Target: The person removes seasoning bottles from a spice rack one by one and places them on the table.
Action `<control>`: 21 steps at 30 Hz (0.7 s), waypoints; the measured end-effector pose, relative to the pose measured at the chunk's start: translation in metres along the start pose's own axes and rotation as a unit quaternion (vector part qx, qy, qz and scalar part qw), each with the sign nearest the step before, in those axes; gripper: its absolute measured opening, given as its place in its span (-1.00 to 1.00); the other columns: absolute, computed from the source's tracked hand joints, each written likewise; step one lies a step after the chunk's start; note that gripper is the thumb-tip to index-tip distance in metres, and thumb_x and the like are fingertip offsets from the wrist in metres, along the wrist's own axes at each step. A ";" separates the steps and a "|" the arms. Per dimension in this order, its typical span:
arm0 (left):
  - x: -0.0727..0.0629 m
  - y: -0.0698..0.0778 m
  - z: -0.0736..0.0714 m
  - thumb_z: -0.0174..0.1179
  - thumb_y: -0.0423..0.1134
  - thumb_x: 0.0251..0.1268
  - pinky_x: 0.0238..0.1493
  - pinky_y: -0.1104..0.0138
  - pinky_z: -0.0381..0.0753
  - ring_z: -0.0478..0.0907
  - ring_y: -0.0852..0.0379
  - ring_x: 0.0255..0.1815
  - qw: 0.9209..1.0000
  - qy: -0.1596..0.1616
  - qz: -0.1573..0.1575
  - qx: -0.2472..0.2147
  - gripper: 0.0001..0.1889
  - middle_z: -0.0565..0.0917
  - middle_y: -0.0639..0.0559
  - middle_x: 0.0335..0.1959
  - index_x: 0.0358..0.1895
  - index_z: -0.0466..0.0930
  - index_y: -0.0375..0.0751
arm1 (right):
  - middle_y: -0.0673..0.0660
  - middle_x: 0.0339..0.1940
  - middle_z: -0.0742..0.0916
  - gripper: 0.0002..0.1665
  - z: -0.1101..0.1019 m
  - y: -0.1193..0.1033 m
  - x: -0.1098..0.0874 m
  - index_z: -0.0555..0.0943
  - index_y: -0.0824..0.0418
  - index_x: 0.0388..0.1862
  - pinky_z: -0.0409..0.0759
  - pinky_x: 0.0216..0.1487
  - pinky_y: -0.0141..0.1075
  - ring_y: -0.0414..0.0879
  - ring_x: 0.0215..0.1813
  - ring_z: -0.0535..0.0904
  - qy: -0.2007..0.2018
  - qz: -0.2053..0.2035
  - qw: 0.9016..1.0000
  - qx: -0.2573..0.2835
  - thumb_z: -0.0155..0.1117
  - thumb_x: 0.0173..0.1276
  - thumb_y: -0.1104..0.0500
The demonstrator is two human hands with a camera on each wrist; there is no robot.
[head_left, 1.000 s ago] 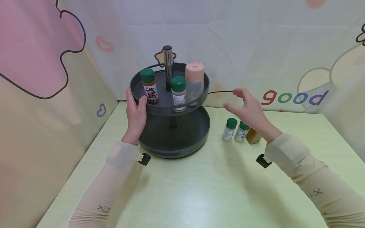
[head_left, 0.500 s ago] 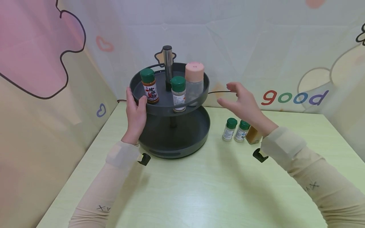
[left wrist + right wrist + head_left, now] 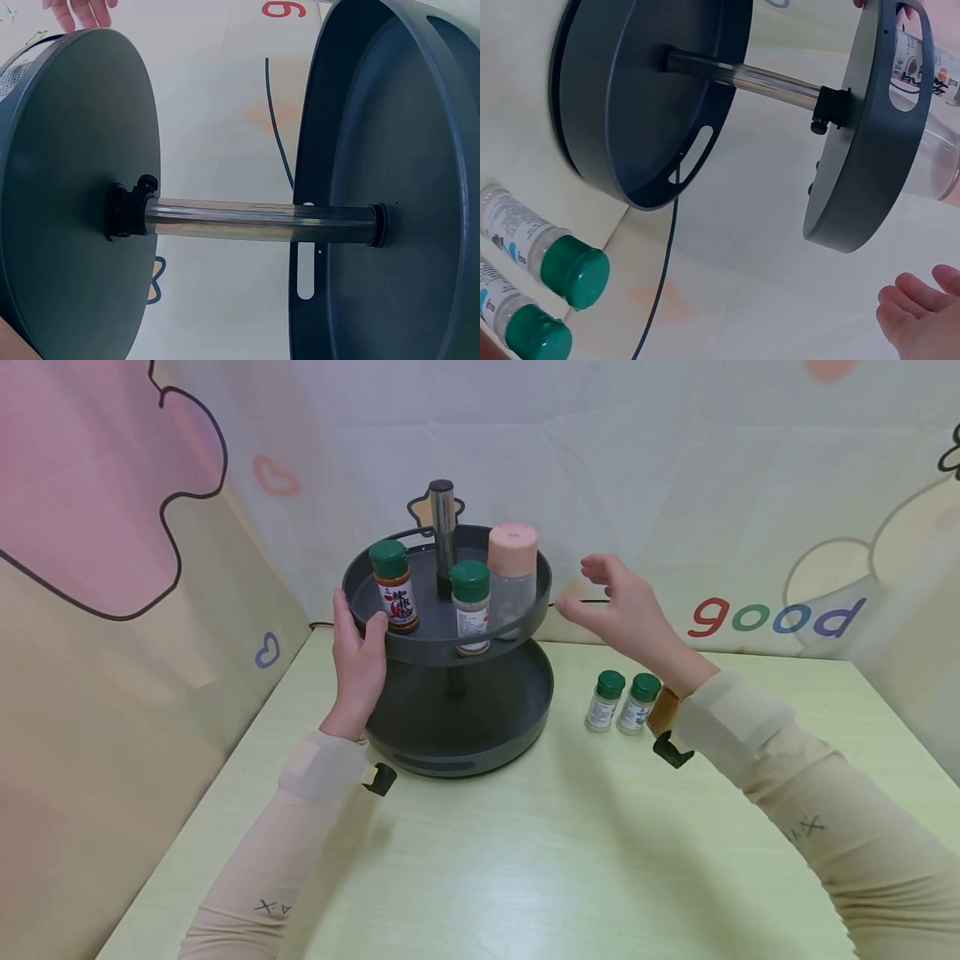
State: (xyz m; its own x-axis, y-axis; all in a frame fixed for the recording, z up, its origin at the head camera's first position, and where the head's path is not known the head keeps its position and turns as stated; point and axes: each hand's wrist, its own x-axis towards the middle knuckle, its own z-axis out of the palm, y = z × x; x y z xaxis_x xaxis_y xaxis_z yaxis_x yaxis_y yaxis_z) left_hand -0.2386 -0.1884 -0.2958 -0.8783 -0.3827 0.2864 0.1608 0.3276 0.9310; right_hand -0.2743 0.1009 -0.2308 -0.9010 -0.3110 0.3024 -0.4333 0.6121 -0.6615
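Left hand [image 3: 358,664] is resting against the upper tray [image 3: 420,652], thumb and fingers spread; right hand [image 3: 633,620] is hovering near its right side, fingers parted from thumb.

A two-tier rack [image 3: 454,767] stands on the counter [image 3: 480,868]. Its upper tray [image 3: 420,652] holds a jar [image 3: 395,589] at left, a second jar [image 3: 471,612] at front, and a bottle [image 3: 513,572] behind that, rightward. Right of the rack stand two more jars [image 3: 602,705], a partly hidden container [image 3: 662,712] beside them.

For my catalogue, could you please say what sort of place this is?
Probably a staged tabletop recording spot: a printed backdrop hangs behind a pale table bearing a two-tier rack.
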 end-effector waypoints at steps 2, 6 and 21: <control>0.000 0.000 0.000 -0.17 -0.03 0.26 0.40 0.25 -0.17 -0.24 0.21 0.43 1.000 -0.001 0.002 -0.002 -0.27 -0.22 0.12 0.43 0.40 -0.33 -0.08 | 0.21 0.22 0.42 -0.24 0.000 -0.002 0.003 0.19 0.27 0.24 0.22 0.26 -0.09 0.04 0.24 0.28 0.000 -0.002 1.000 0.005 0.14 0.15 -0.07; 0.000 -0.001 0.000 -0.17 -0.02 0.26 0.40 0.26 -0.17 -0.24 0.22 0.43 1.000 -0.001 0.006 -0.004 -0.27 -0.21 0.12 0.43 0.40 -0.33 -0.08 | 0.22 0.20 0.42 -0.25 -0.001 -0.007 0.007 0.19 0.27 0.23 0.22 0.27 -0.10 0.03 0.23 0.29 -0.002 -0.002 1.000 0.016 0.15 0.15 -0.05; 0.000 0.000 0.000 -0.17 -0.04 0.26 0.40 0.25 -0.14 -0.22 0.21 0.43 1.000 0.001 0.004 -0.007 -0.27 -0.20 0.13 0.43 0.40 -0.32 -0.06 | 0.17 0.25 0.38 -0.12 -0.002 -0.029 0.021 0.06 0.13 0.32 0.28 0.23 -0.05 0.01 0.26 0.28 -0.034 0.025 0.999 0.025 0.17 0.10 -0.12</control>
State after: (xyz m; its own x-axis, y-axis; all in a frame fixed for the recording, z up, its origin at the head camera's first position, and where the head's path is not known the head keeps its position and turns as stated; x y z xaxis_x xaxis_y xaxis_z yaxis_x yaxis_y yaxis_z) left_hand -0.2386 -0.1884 -0.2959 -0.8764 -0.3815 0.2938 0.1741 0.3178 0.9320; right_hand -0.2810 0.0780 -0.2031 -0.9170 -0.3309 0.2225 -0.3853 0.5910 -0.7087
